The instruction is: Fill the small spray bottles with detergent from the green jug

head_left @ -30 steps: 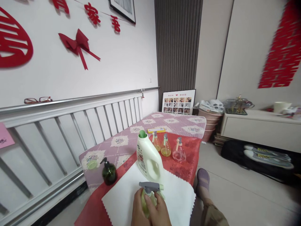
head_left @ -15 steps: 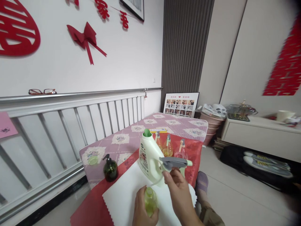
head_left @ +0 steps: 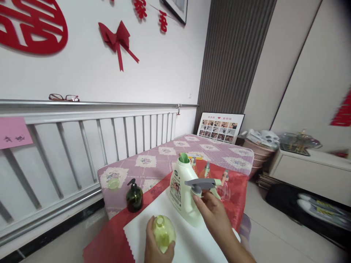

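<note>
My left hand (head_left: pixel 155 248) is wrapped round a see-through yellow-green spray bottle (head_left: pixel 168 232), its neck uncapped and a little liquid visible inside. To the right and higher, my right hand (head_left: pixel 216 215) pinches a grey trigger spray head (head_left: pixel 202 182) by its collar; it is apart from the bottle. Right behind the spray head stands a white detergent jug (head_left: pixel 179 193), uncapped, with a green piece (head_left: pixel 184 157) in its mouth. Both hands are over a white scalloped mat (head_left: pixel 192 246).
A dark green pump bottle (head_left: pixel 134 197) stands left of the mat on red cloth (head_left: pixel 108 233). Several spray bottles, one pink (head_left: pixel 225 190), stand behind the jug. A pale green lid (head_left: pixel 113 183) lies on the patterned tablecloth (head_left: pixel 145 160). A white radiator (head_left: pixel 71 146) runs along the left.
The view has swung left. My left hand has moved the bottle leftward and tipped it, away from the spray head. The right hand still holds the spray head near the jug.
</note>
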A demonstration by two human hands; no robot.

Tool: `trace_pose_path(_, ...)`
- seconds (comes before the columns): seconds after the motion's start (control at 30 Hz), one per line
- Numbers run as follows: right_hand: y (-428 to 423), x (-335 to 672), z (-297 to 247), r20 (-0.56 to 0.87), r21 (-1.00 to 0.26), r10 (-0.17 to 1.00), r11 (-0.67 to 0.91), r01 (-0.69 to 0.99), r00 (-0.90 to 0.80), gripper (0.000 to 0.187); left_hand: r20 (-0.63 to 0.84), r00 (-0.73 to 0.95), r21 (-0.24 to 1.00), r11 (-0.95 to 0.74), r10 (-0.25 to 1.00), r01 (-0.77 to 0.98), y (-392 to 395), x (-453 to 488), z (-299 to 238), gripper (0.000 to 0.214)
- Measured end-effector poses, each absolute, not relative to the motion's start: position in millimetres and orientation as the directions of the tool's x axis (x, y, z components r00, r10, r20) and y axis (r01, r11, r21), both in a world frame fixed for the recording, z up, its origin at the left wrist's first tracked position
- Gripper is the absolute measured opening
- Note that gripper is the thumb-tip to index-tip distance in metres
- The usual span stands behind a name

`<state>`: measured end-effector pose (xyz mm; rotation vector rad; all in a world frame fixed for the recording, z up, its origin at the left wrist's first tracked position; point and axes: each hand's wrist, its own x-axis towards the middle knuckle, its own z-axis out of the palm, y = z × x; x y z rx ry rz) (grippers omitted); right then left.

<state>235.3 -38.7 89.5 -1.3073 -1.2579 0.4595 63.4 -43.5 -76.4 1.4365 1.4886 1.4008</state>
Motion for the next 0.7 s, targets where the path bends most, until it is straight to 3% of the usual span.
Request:
trace_pose_path(0.1,-23,220,84,0.398,-0.850,0.887,0.261,0.458,0.233,0.041,0.239,-0.260,0.937,-0.152,0.936,0.314,-24,38,-75,0.077)
trace_pose_path(0.27,14,185,63,0.326,-0.845,0.945,0.282,0.453,0.020,0.035,0.362,-0.283,0.880,-0.225,0.888,0.419,-6,20,-102,0.070)
trace_pose_path(0.43,62,163,25,0.243,-0.837,0.970,0.219,0.501,-0.018,0.024,0.448,-0.299,0.831,-0.269,0.842,0.488,-6,22,-130,0.070)
trace_pose_path(0.7,115,143,-28,0.072,-0.764,0.997,0.081,0.640,-0.040,0.023,0.423,-0.320,0.826,-0.215,0.848,0.521,-7,26,-123,0.081)
